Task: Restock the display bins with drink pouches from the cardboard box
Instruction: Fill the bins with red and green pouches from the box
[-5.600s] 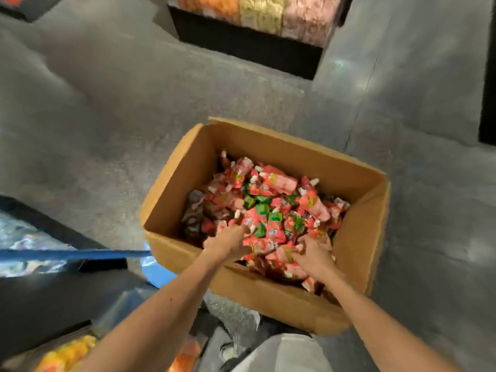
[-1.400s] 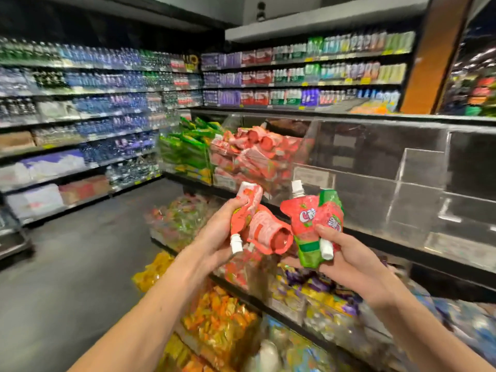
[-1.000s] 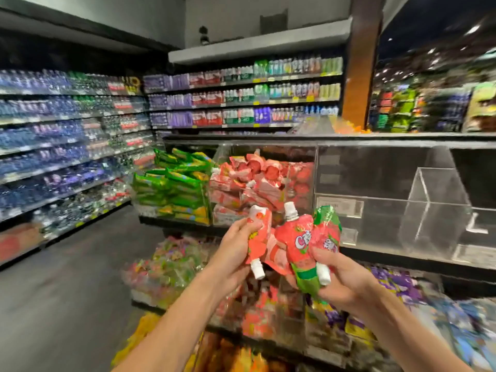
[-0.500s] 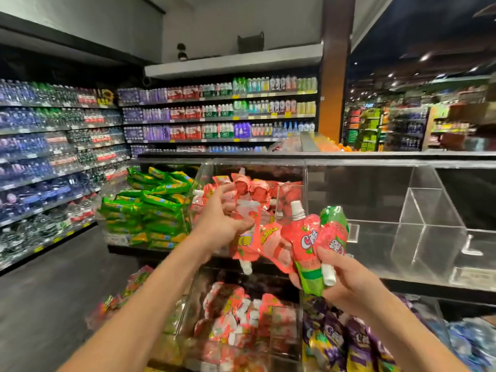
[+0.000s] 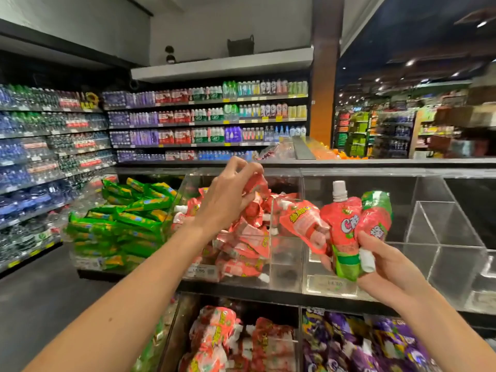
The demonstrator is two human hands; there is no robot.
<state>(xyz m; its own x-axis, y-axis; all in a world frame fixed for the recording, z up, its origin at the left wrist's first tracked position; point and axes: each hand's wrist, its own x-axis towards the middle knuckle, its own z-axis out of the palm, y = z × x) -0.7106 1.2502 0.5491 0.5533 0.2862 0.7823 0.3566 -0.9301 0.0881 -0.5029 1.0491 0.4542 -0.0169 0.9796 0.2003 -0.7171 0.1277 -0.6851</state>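
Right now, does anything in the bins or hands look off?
Nothing looks spilled or torn. Only oddity: the right hand holds a cap-down pouch beside an upright pouch; the bin pile is jumbled.

The pouches (image 5: 346, 226) are thin plastic film, glossy and crinkled, with bright highlights. Their caps (image 5: 339, 187) are white hard plastic, smooth and low in sheen. The bins (image 5: 442, 224) are clear rigid plastic, smooth and glossy, reflective at the edges. The green packs (image 5: 128, 218) and purple packs (image 5: 375, 342) are glossy creased film. The bottles (image 5: 40, 157) are clear shiny plastic. The floor (image 5: 40, 304) is dark and smooth with a dull sheen. The ledge (image 5: 241, 294) is black and matt. The pillar (image 5: 323, 103) has a brown wood-look satin face.
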